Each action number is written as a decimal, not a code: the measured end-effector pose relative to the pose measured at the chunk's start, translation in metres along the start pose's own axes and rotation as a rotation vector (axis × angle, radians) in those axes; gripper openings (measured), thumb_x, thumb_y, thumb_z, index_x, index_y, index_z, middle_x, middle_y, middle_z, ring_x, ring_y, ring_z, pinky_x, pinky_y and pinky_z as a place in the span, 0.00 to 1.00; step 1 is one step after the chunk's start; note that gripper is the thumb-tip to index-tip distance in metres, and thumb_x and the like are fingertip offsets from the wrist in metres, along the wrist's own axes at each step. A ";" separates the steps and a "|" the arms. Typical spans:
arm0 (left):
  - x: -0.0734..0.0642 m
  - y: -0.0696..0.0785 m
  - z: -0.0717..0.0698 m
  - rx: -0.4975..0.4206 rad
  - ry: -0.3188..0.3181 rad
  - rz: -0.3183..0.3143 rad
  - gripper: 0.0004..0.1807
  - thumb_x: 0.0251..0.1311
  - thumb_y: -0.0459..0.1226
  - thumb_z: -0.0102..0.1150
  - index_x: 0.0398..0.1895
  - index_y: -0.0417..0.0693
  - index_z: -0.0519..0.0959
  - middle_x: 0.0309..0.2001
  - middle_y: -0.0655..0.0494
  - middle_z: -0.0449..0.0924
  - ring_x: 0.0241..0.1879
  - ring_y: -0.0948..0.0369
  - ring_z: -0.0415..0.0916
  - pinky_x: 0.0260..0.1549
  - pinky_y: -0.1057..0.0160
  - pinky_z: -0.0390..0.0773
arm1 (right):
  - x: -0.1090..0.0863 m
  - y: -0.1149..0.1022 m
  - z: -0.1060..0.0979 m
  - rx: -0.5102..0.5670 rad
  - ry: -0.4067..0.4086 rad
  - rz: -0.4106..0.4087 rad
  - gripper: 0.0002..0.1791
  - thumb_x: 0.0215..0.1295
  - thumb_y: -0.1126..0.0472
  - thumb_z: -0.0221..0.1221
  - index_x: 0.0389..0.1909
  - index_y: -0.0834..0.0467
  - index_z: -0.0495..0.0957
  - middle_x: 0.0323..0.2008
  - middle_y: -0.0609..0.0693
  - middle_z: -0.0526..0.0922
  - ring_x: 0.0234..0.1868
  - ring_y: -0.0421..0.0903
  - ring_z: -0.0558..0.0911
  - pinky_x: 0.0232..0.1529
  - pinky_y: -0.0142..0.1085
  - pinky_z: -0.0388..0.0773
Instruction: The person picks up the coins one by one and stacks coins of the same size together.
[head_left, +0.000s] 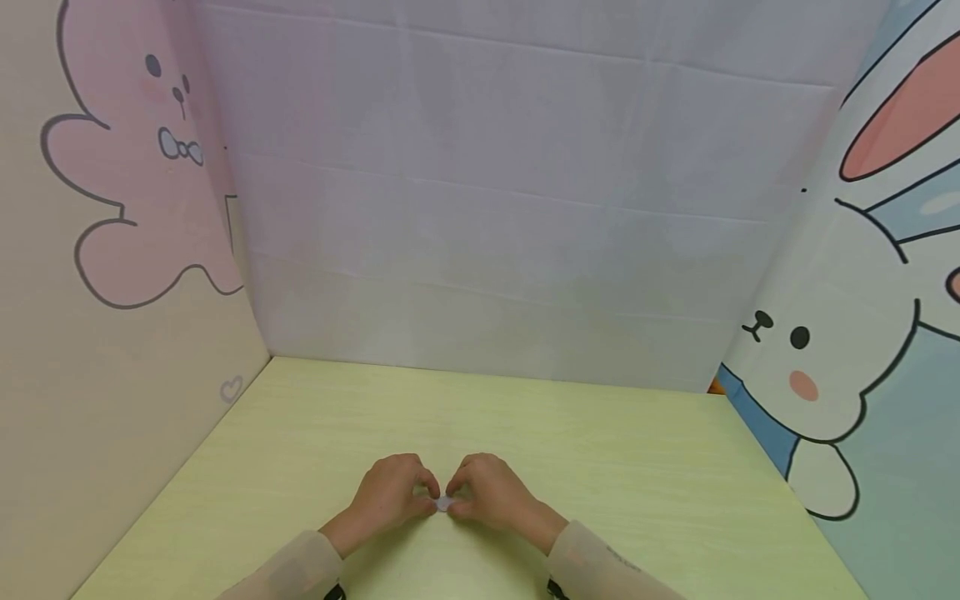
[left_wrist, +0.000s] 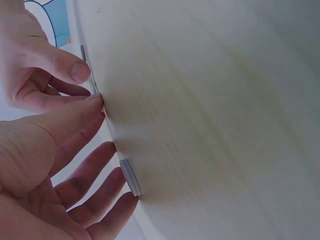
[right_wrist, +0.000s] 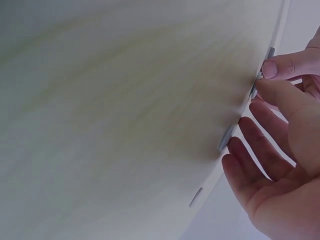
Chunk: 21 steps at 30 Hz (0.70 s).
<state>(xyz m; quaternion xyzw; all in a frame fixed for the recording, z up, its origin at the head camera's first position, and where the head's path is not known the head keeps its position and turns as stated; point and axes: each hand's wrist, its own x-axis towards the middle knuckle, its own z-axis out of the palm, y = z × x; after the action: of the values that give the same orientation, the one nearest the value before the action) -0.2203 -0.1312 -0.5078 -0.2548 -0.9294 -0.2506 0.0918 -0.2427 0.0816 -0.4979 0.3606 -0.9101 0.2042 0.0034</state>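
Note:
Over the pale yellow-green table, the left hand [head_left: 390,492] and the right hand [head_left: 495,493] meet at their fingertips. Between them they pinch a small, flat, whitish-grey piece [head_left: 443,504]; its kind is too small to tell, and fingertips cover its ends. From the left wrist, a thin grey disc [left_wrist: 130,177] shows on the tabletop by the left hand's outer fingers. Another thin grey disc [right_wrist: 226,138] lies beside the right hand's outer fingers in the right wrist view. Both hands keep their other fingers loosely bent.
In the right wrist view, one more thin grey disc [right_wrist: 196,197] lies near the table edge. A whitish cloth wall [head_left: 487,208] stands behind the table [head_left: 480,417]. Side panels show a pink bear drawing [head_left: 142,233] at left and a white rabbit drawing [head_left: 832,358] at right.

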 end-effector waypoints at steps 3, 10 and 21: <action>0.000 0.001 0.000 -0.007 -0.005 -0.008 0.07 0.49 0.39 0.85 0.27 0.57 0.92 0.30 0.63 0.83 0.30 0.66 0.75 0.27 0.66 0.73 | -0.001 0.001 0.000 0.005 -0.005 0.013 0.06 0.60 0.59 0.77 0.36 0.55 0.93 0.37 0.41 0.90 0.43 0.36 0.83 0.52 0.35 0.82; -0.001 0.000 0.001 -0.020 -0.004 -0.017 0.07 0.48 0.38 0.85 0.27 0.57 0.92 0.30 0.63 0.83 0.30 0.64 0.77 0.27 0.66 0.74 | -0.001 0.000 0.001 -0.007 -0.006 0.015 0.04 0.59 0.59 0.78 0.34 0.53 0.93 0.37 0.40 0.88 0.44 0.36 0.83 0.54 0.37 0.83; -0.002 0.001 -0.001 -0.030 0.005 -0.006 0.07 0.48 0.38 0.85 0.27 0.57 0.93 0.30 0.63 0.84 0.30 0.62 0.78 0.28 0.66 0.75 | 0.000 -0.001 0.003 -0.022 -0.013 0.031 0.04 0.61 0.56 0.78 0.34 0.51 0.93 0.39 0.40 0.89 0.45 0.36 0.82 0.54 0.36 0.83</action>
<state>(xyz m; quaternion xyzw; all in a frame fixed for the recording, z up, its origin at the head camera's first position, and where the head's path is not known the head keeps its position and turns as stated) -0.2178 -0.1317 -0.5068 -0.2527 -0.9261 -0.2654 0.0893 -0.2416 0.0797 -0.5001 0.3477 -0.9178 0.1918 -0.0016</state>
